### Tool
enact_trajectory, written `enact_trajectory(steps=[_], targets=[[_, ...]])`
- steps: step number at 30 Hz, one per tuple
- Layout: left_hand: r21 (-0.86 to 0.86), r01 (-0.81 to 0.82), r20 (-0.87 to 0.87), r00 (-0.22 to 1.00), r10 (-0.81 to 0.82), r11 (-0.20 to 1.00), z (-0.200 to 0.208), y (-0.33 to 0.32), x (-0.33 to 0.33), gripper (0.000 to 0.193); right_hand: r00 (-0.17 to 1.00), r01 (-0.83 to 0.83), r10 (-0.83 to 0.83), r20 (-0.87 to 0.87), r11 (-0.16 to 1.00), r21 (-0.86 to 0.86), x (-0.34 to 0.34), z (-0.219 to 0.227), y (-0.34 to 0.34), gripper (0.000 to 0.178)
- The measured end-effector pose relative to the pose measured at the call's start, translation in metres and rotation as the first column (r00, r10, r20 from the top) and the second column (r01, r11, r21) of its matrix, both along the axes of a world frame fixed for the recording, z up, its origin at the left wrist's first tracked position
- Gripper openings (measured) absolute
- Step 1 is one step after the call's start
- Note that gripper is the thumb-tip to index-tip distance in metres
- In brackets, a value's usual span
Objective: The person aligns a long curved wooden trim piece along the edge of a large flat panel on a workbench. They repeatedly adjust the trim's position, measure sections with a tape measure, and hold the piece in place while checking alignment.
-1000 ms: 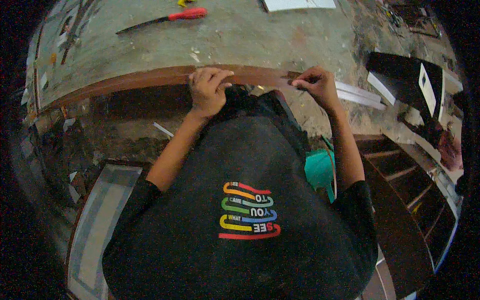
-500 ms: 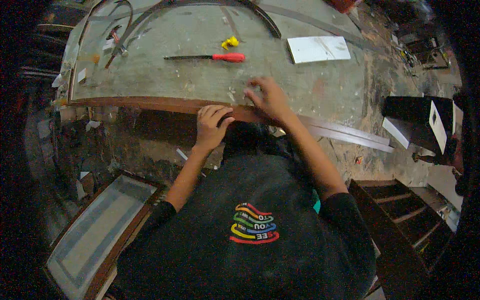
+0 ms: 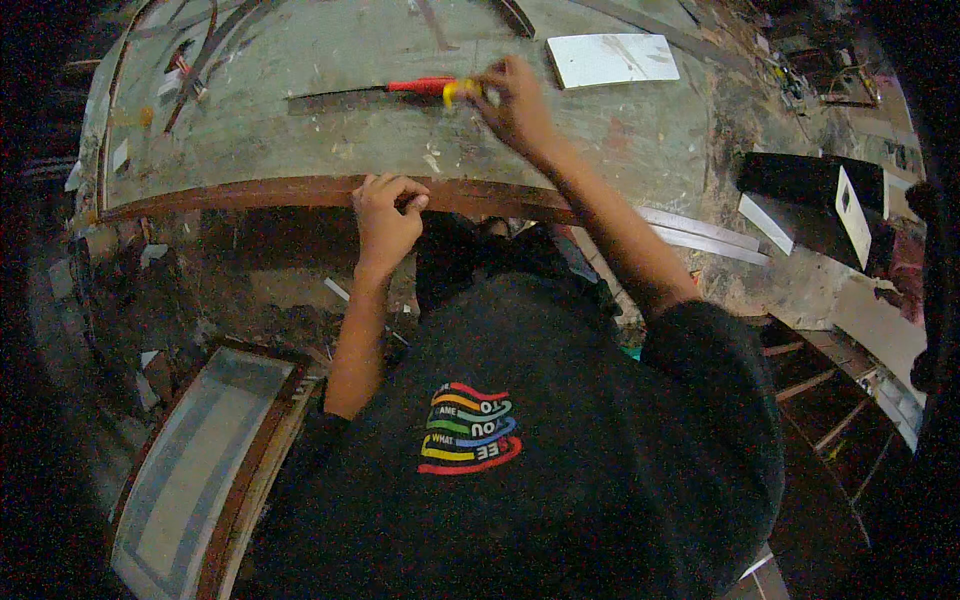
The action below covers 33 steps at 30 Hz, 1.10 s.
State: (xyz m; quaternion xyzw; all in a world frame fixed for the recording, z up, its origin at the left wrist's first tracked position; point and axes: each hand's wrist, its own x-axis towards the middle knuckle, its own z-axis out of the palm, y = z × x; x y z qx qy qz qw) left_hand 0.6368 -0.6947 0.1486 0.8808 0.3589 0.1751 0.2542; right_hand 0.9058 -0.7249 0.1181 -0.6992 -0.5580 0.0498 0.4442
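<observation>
My right hand (image 3: pixel 515 110) is over the worktable (image 3: pixel 330 145), its fingers closed on a small yellow thing (image 3: pixel 463 92) whose kind is blurred by motion. Just left of those fingers lies a file-like tool with a red handle (image 3: pixel 415 86) and a long dark blade (image 3: pixel 335 94). My left hand (image 3: pixel 390 220) is at the table's brown wooden front edge (image 3: pixel 270 193), with its fingers curled and the thumb against them. Whatever may be within that grip is hidden.
A white rectangular board (image 3: pixel 612 60) lies at the far right of the table, and a hammer (image 3: pixel 185 72) beside curved dark strips at the far left. Pale metal strips (image 3: pixel 700 238) stick out right of my right forearm. A framed panel (image 3: pixel 200 450) stands at lower left.
My right hand has moved away from the front edge and taken hold of the yellow thing, bringing it nearer the red handle. My left fingers have curled more. The whole view has shifted slightly.
</observation>
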Motion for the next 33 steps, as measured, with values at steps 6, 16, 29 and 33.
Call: enact_trajectory(steps=[6,16,29,33], targets=[[0.037,0.164,0.001,0.986,-0.164,0.986,0.000,-0.004,0.004,0.011,0.968,-0.252,0.240,-0.079,0.895,-0.368,-0.096,0.002,-0.092,0.020],[0.016,0.358,0.009,0.934,-0.358,0.934,-0.013,-0.030,0.013,0.016,0.972,0.036,0.032,0.235,0.960,-0.278,-0.065,0.017,-0.207,0.039],[0.072,0.388,0.079,0.916,-0.393,0.919,-0.039,-0.028,0.005,0.020,0.668,0.735,-0.719,0.193,0.678,-0.013,0.024,-0.011,-0.352,0.016],[0.107,0.360,0.080,0.926,-0.369,0.927,-0.039,-0.029,0.006,0.023,0.397,0.916,-0.886,0.239,0.400,-0.041,0.068,-0.011,-0.382,0.016]])
